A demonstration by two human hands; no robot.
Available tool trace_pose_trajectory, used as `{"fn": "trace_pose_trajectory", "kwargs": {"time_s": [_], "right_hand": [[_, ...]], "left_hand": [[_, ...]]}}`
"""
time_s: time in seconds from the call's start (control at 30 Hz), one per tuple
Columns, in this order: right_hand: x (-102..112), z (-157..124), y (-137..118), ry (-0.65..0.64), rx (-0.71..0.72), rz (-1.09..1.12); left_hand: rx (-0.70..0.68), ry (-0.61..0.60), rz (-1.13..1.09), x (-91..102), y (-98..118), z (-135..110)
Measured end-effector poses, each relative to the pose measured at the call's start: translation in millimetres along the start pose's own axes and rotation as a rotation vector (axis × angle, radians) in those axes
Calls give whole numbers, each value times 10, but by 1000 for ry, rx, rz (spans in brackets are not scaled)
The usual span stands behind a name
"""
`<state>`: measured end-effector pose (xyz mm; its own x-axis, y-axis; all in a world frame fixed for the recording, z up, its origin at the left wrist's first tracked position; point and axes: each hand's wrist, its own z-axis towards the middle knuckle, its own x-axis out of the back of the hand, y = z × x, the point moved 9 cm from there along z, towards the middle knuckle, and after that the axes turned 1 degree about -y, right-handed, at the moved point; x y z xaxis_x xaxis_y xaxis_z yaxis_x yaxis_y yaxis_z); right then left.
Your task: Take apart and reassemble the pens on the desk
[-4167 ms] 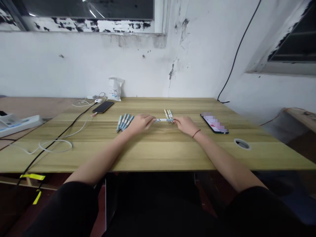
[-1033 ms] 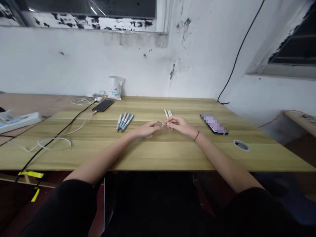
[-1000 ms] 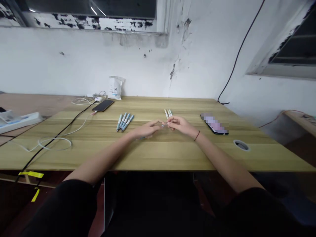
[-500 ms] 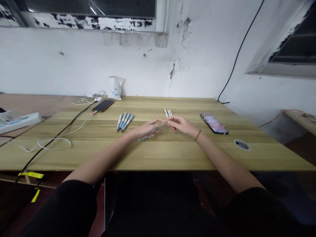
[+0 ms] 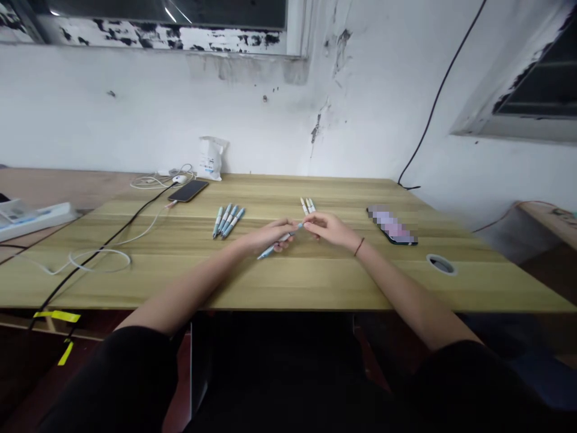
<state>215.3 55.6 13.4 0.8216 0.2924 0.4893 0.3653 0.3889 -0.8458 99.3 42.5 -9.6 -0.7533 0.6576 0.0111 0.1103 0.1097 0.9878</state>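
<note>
A slim light-blue pen (image 5: 267, 252) slants through my left hand (image 5: 273, 234), which is closed around its barrel. The lower end sticks out toward the table's front left, while the upper end shows between my two hands. My right hand (image 5: 328, 227) pinches at that upper end with thumb and forefinger; the fingertips partly hide it. Left of my hands, several blue-and-white pens (image 5: 229, 221) lie side by side on the wooden table (image 5: 288, 285). Just beyond my right fingers lie pale cream-tipped pens (image 5: 308, 205), their near ends covered by the hand.
A dark phone (image 5: 188, 191) with a cable plugged in lies at the back left, near a white packet (image 5: 211, 157). Another phone (image 5: 392, 226) rests on the right, by a round cable hole (image 5: 442, 264). Cables and a power strip (image 5: 40, 221) occupy the left side.
The pen has turned slightly in my left hand, and its light-blue upper end now shows more plainly between my hands. Both hands stay nearly in place.
</note>
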Motion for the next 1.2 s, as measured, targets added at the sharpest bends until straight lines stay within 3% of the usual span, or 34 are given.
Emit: {"fn": "trace_pose_trajectory", "kwargs": {"time_s": [0.23,0.63,1.2], "right_hand": [[150,22,187,97,-87,-77],[142,28,161,107,-50,-101],[200,33,134,178,-12,41]], "left_hand": [[-1,16,-40,78,-42,30],[74,-59,-184,5,-93,33],[-6,-12,1,91,-75,71]]}}
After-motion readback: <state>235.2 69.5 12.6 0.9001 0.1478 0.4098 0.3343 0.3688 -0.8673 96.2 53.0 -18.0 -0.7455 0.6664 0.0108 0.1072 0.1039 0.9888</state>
